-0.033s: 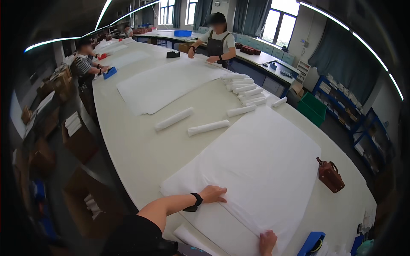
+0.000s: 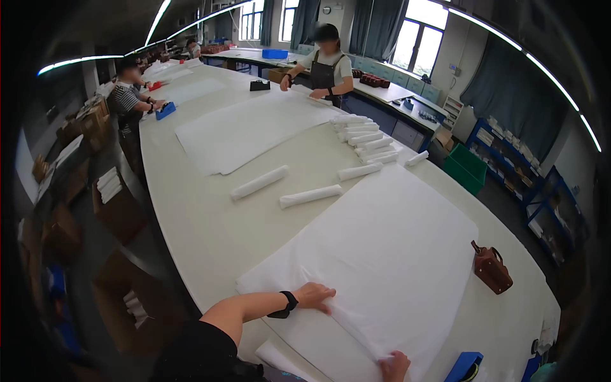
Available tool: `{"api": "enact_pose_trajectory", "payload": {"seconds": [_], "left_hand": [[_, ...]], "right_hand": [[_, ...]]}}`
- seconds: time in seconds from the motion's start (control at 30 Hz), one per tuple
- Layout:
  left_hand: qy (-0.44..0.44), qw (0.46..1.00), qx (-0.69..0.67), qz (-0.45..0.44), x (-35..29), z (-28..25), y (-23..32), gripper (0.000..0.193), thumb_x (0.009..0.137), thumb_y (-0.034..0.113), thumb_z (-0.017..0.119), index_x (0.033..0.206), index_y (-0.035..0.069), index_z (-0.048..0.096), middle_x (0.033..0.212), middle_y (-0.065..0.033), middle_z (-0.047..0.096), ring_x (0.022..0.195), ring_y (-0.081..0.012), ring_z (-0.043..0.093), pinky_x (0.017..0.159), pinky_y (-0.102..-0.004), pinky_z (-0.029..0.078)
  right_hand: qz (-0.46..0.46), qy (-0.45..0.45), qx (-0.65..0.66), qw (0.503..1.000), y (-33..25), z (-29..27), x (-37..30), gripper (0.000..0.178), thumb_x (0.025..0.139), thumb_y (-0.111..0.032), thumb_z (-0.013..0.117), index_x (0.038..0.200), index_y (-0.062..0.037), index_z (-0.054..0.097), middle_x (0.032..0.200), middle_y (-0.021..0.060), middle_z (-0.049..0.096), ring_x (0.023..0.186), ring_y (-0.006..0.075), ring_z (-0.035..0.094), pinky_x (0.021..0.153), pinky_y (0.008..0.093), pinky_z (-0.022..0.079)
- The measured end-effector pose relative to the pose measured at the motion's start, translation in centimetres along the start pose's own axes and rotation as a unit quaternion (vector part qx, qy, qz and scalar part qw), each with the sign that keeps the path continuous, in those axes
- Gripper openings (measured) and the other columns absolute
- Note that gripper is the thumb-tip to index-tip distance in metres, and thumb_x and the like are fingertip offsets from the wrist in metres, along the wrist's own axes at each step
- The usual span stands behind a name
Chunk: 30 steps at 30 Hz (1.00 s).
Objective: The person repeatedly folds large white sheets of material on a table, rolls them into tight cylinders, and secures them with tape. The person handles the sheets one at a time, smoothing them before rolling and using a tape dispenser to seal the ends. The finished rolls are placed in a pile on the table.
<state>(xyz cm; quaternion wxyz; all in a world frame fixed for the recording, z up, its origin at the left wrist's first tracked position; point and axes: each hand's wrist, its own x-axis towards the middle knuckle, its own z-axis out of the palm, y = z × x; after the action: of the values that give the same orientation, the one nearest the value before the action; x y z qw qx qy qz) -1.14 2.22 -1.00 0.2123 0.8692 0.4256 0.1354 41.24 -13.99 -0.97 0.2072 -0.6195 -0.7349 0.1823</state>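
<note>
A large thin white sheet [image 2: 394, 248] lies across the near part of the table, creased close to my left hand; paper or plastic, I cannot tell. My left hand [image 2: 315, 297], wearing a black wristband [image 2: 284, 305], is closed on the sheet's near edge, thumb and fingers pinching it. Farther right, my right hand [image 2: 396, 367] holds the same edge, its fingers bent over it and partly hidden. Another white layer [image 2: 318, 340] lies flat below that edge, nearer to me. Two white rolls [image 2: 259, 183] rest beyond the sheet.
Several white rolls [image 2: 363, 141] are piled at the table's far right. A small brown bag [image 2: 491, 267] and a blue tape dispenser [image 2: 463, 367] stand at right. Across the table a person [image 2: 324, 70] handles another sheet [image 2: 248, 127]; a second person [image 2: 130, 99] works at left. Boxes [image 2: 121, 207] line the floor.
Both my hands have shifted slightly toward me with the sheet's near edge, and the right hand has also moved a little left. The rolls and bag stay in place.
</note>
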Motion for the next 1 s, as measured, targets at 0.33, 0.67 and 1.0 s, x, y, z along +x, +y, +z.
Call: {"api": "enact_pose_trajectory", "payload": {"seconds": [0.33, 0.67, 1.0], "left_hand": [[-0.113, 0.973, 0.171, 0.103, -2.4, -6.0, -2.7, 0.032, 0.077, 0.015, 0.077, 0.101, 0.006, 0.058, 0.131, -0.0127, 0.052, 0.131, -0.0293, 0.046, 0.104, -0.0437, 0.041], [-0.104, 0.989, 0.096, 0.037, -2.3, -6.4, -4.7, 0.061, 0.076, 0.022, 0.079, 0.129, 0.010, 0.053, 0.136, -0.0122, 0.050, 0.136, -0.0307, 0.041, 0.109, -0.0508, 0.038], [-0.123, 0.975, 0.187, 0.009, -2.1, -8.7, -6.8, 0.056, 0.080, 0.024, 0.076, 0.131, 0.017, 0.052, 0.131, -0.0091, 0.052, 0.127, -0.0270, 0.048, 0.095, -0.0462, 0.045]], "right_hand": [[-0.154, -0.054, -0.146, 0.976, 2.8, -6.0, 0.8, 0.025, 0.081, -0.012, 0.072, 0.105, -0.0060, 0.068, 0.121, 0.0164, 0.065, 0.118, 0.0401, 0.055, 0.100, 0.0504, 0.043], [0.056, -0.093, -0.135, 0.985, 2.4, -6.2, 0.9, 0.021, 0.085, -0.002, 0.062, 0.105, -0.0006, 0.066, 0.123, 0.0188, 0.063, 0.117, 0.0378, 0.057, 0.102, 0.0469, 0.045], [0.055, -0.106, -0.076, 0.990, 3.1, -8.6, 2.5, 0.033, 0.083, -0.007, 0.069, 0.116, -0.0065, 0.065, 0.123, 0.0185, 0.063, 0.114, 0.0359, 0.059, 0.097, 0.0438, 0.049]]}}
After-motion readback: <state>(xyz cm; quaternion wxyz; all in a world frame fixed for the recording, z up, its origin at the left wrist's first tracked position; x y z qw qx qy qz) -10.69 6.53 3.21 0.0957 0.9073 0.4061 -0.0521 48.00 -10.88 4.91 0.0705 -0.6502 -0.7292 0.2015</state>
